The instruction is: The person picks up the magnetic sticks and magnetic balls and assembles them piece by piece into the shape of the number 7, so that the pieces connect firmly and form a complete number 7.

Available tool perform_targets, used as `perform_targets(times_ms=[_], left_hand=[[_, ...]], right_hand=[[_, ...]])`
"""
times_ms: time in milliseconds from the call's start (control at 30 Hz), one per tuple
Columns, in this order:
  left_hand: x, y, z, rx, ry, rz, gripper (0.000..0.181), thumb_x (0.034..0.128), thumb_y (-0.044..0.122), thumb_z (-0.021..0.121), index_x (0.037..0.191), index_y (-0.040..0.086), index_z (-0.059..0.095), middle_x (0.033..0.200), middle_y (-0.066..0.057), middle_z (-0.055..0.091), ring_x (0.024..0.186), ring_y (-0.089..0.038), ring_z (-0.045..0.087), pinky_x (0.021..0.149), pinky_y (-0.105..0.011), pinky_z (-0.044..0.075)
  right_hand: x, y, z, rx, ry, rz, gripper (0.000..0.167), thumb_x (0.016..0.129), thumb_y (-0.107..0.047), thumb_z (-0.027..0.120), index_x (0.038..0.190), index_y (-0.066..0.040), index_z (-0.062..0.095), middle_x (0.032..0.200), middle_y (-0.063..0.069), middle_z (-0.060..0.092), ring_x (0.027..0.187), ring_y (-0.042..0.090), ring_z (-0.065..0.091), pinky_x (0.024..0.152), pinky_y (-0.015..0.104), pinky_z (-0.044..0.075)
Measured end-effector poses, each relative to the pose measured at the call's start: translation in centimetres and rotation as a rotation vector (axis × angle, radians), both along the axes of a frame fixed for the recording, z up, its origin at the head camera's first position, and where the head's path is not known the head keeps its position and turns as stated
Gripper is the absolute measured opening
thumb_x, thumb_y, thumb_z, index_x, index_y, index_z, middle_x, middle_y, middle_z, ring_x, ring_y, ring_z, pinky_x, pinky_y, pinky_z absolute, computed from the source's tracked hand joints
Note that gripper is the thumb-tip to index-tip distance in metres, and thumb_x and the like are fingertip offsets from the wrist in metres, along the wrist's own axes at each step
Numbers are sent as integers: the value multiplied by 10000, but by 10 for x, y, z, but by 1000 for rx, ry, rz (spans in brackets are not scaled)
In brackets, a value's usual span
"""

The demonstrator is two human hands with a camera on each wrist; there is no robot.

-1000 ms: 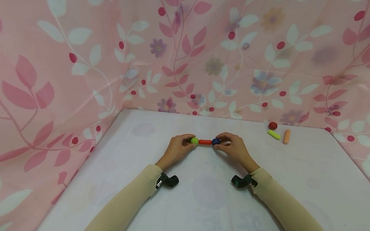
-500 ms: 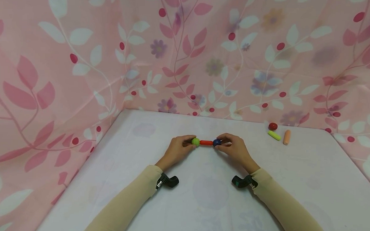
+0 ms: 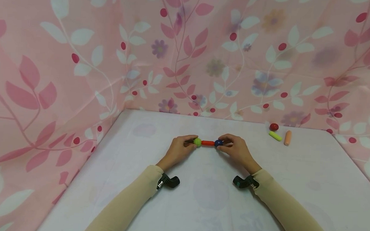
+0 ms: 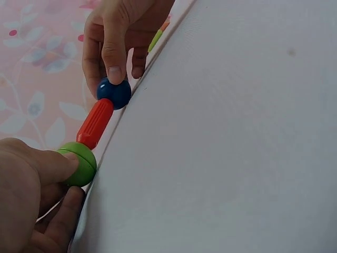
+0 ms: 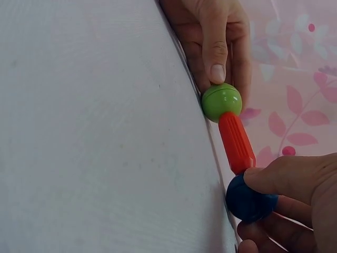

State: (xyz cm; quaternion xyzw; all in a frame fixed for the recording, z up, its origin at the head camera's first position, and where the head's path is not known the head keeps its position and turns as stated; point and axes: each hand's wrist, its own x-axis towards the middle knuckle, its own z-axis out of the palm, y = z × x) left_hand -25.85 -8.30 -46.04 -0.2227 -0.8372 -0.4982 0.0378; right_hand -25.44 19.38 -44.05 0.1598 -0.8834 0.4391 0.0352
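Observation:
My left hand (image 3: 179, 149) pinches a green ball (image 3: 197, 142) between thumb and fingers. My right hand (image 3: 236, 148) pinches a dark blue ball (image 3: 218, 143) the same way. A ridged red rod (image 3: 207, 143) spans the two balls, its ends meeting them, so the three lie in one line. In the left wrist view the green ball (image 4: 80, 164) is near, with the red rod (image 4: 95, 124) slanting up to the blue ball (image 4: 114, 94). From the right wrist the blue ball (image 5: 249, 198) is nearest and the green ball (image 5: 222, 103) lies beyond the rod (image 5: 236, 142).
At the back right of the white-covered table (image 3: 211, 194) lie a red ball (image 3: 274, 126), a yellow-green rod (image 3: 275, 136) and an orange rod (image 3: 288, 137). A pink floral cloth (image 3: 217, 67) hangs behind and at the left.
Both hands keep their pinch on the balls with the red rod between. Everything in the head view shifts very slightly right, the table's loose pieces included.

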Motion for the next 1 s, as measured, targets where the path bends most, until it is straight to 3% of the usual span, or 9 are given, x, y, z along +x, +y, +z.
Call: perform_targets(times_ms=[400,1000], left_hand=[[-2,7,-6,-11,3,26,404,976,82,740,1375,60,679,1235,-64,720,1081,-164,675,967,-327,530],[-1,4,-5,-26,11,15,396,985,106,741,1372,64,675,1242,-66,712,1075,-166,682,964,-335,535]], right_hand=[[1,2,1,11,-21,-14,323,920,-113,814,1219,-41,716,1137,97,710,1008,269,663,931,479,564],[2,3,1,7,8,7,357,915,-72,804,1253,-19,701,1164,120,713,1029,287,671,937,497,559]])
